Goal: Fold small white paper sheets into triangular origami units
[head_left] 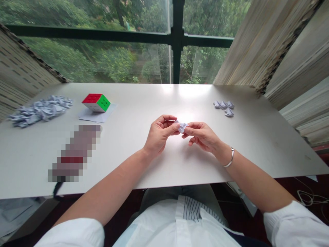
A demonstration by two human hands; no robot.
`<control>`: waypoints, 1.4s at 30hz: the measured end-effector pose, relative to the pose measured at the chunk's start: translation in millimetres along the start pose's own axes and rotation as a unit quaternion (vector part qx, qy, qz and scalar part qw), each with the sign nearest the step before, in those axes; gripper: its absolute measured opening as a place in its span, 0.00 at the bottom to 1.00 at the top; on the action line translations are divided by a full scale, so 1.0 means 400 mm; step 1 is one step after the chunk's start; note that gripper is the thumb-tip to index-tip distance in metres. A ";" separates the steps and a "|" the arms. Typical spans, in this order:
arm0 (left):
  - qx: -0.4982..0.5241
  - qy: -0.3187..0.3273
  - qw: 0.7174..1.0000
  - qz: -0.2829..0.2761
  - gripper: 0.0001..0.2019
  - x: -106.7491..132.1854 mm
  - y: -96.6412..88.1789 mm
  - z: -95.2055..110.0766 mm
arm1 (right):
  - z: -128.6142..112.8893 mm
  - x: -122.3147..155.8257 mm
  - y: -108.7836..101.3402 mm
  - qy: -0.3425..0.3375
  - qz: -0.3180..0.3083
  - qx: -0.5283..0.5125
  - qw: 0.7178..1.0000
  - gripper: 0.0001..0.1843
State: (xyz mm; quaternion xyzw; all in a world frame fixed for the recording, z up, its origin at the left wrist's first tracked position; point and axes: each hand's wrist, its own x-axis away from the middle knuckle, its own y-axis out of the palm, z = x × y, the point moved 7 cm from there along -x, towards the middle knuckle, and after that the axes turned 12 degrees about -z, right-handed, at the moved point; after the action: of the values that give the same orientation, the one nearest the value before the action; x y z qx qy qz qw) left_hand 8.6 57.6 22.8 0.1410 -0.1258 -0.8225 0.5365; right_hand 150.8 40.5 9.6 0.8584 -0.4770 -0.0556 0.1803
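Observation:
A small folded piece of white paper point(182, 128) is held a little above the table, between both hands. My left hand point(161, 133) pinches its left side with thumb and fingers. On the right side, my right hand point(202, 134) grips it between thumb and forefinger, the other fingers curled below. Parts of the paper are hidden behind the fingertips. To the right lie several small folded paper pieces point(223, 105), grouped together near the back of the table.
The white table point(123, 154) stands against a window. At the left lies a heap of folded papers point(42, 110). A puzzle cube point(95, 102) sits on white paper sheets point(109, 113). Nearer the front edge is a pixelated long object point(77, 154) with a dark strap.

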 end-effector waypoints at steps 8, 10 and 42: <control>-0.014 0.010 1.000 0.007 0.16 0.004 0.003 -0.001 | 0.002 -0.003 -0.006 -0.012 0.021 0.012 1.000 0.14; -0.022 0.016 1.000 0.013 0.16 0.006 0.003 -0.001 | 0.001 -0.002 -0.007 -0.014 0.026 0.012 0.999 0.13; -0.038 0.004 0.999 0.021 0.18 0.013 0.013 -0.026 | -0.018 0.001 -0.013 -0.015 0.067 0.099 0.993 0.17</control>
State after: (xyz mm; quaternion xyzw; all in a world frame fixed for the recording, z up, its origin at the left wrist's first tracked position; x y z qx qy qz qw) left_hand 14.9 50.4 14.5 0.1206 -0.0952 -0.8146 0.5592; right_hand 157.0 44.3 14.4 0.8373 -0.5391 -0.0092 0.0905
